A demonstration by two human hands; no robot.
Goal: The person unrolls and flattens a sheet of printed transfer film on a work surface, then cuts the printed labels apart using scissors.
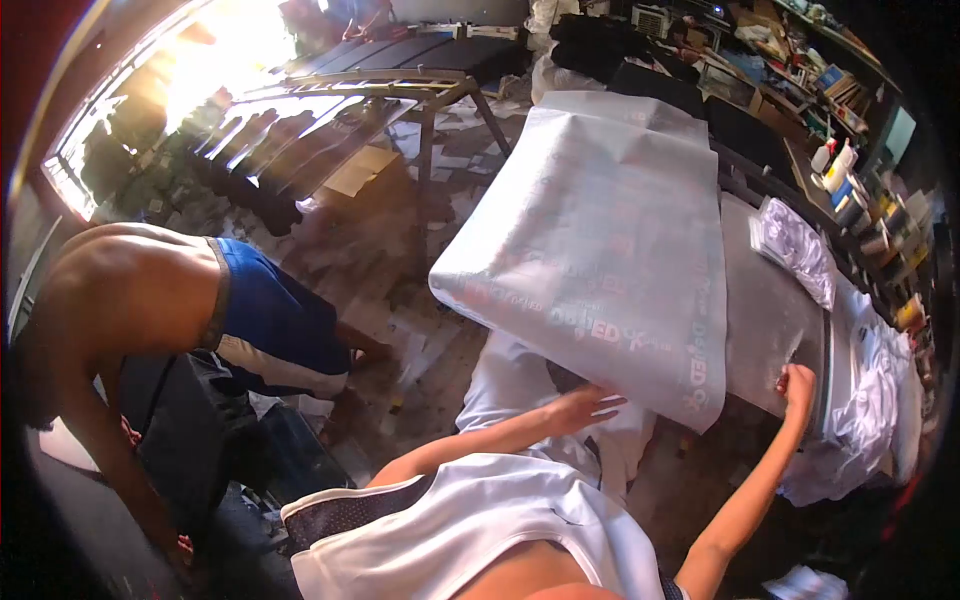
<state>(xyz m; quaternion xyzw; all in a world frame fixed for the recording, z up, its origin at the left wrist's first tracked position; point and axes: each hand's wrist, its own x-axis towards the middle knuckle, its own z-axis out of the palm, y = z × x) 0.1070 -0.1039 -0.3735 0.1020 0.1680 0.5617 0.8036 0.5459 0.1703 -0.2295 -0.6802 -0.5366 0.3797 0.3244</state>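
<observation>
A large whitish translucent sheet [590, 220] with faint printed lettering spreads in front of me, its near edge hanging over the side of the bench. My left hand [588, 408] is by that near edge with its fingers stretched apart; whether it touches the sheet I cannot tell. Right of the sheet, over a grey flat panel [765, 330], my right hand [797, 385] is closed, and what its fingers hold is too small to make out. A folded pale lilac bundle [795, 245] in clear wrapping rests on the panel's far part.
Piled white cloth [870, 400] lies right of the panel. Bottles and tins [850, 190] line a shelf at far right. Another person [170, 300] bends over a dark surface at left. Behind are a cardboard box [365, 180], a metal-framed table [430, 90] and paper scraps on the floor.
</observation>
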